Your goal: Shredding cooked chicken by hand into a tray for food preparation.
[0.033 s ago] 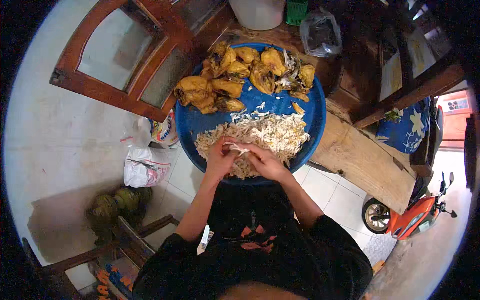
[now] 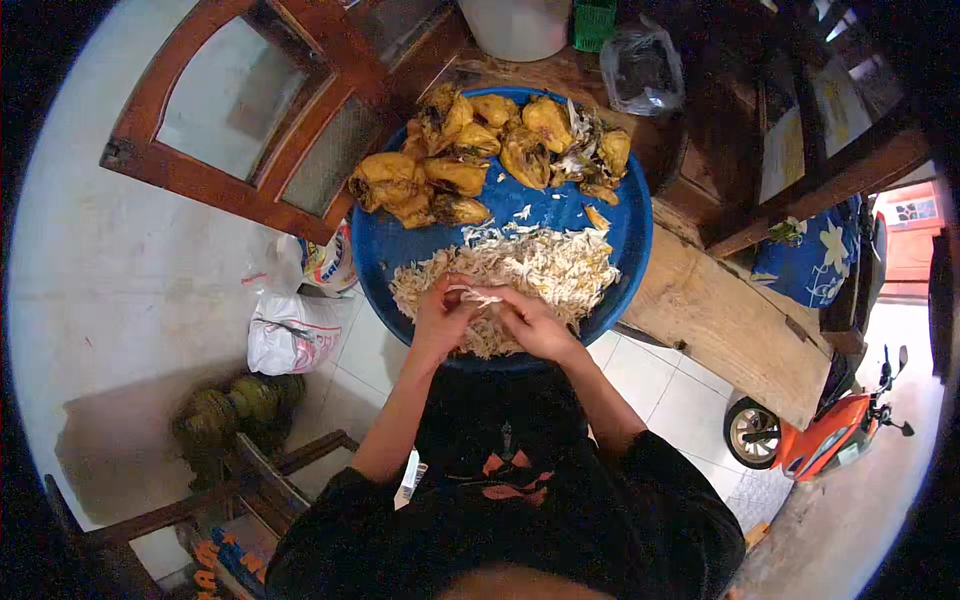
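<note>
Close together over the near part of a round blue tray (image 2: 632,255), my left hand (image 2: 440,318) and my right hand (image 2: 534,325) pinch a pale piece of chicken meat (image 2: 478,296) between them. Fingers of both hands are bent around it and partly hide it. Beneath and beyond them spreads a heap of shredded chicken (image 2: 550,258), whitish with some yellow bits. Several yellow-brown cooked chicken pieces (image 2: 525,155) lie along the tray's far side, some with darkened patches. Pale bones or scraps (image 2: 582,150) sit among those at the far right.
A wooden bench (image 2: 730,325) extends right of the tray. Behind stand a white bucket (image 2: 515,28), a green basket (image 2: 593,25) and a clear plastic bag (image 2: 642,70). An open wooden shutter (image 2: 270,195) and white sack (image 2: 293,332) are left; a red-orange motorbike (image 2: 825,440) is right.
</note>
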Motion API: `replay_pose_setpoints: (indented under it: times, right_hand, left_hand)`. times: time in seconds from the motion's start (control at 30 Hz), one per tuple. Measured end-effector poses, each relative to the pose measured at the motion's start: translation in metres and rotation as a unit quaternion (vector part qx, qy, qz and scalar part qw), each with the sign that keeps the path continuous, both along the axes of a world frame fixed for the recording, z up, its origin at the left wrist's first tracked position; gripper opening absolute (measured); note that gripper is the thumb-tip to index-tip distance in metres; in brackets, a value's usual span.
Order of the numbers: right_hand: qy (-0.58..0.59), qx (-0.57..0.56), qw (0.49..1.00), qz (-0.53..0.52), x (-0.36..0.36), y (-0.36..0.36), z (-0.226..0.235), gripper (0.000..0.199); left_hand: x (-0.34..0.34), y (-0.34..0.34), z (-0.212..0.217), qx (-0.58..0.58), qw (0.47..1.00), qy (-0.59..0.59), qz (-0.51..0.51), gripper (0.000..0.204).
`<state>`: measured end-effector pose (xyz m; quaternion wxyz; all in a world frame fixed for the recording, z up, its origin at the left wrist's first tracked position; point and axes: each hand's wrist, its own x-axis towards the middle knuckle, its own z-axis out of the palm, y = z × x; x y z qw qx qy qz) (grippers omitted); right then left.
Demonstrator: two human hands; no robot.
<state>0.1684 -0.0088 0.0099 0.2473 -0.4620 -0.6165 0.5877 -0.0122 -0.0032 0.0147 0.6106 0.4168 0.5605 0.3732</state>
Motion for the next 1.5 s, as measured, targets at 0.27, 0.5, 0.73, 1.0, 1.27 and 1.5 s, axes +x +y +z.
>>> replay_pose_setpoints:
  times: [0.27,0.5,0.73,1.0,1.27,1.5]
  right_hand:
    - [0.031,0.058,0.998,-0.015,-0.013,-0.006,0.014,0.035]
    - [-0.013,0.052,0.999,-0.003,-0.012,-0.007,0.009,0.036]
    - [-0.040,0.032,0.999,-0.002,-0.011,-0.008,-0.015,0.039]
    - [-0.024,0.075,0.996,0.047,-0.010,-0.005,0.012,0.038]
    - [0.003,0.077,0.997,-0.001,-0.014,-0.010,0.011,0.033]
    - [-0.040,0.020,0.999,0.004,-0.004,-0.003,0.008,0.031]
  left_hand:
    - [-0.003,-0.002,0.001,0.019,1.000,-0.002,-0.025,0.031]
    - [-0.009,-0.006,-0.003,-0.025,0.997,-0.077,-0.004,0.040]
    - [-0.006,-0.008,0.000,-0.021,0.997,-0.067,0.017,0.044]
    - [-0.010,-0.010,0.002,0.011,0.998,-0.044,-0.036,0.042]
    - [-0.017,-0.008,-0.001,0.044,0.999,0.004,-0.008,0.039]
    - [-0.008,-0.008,0.007,0.029,0.999,-0.021,0.032,0.032]
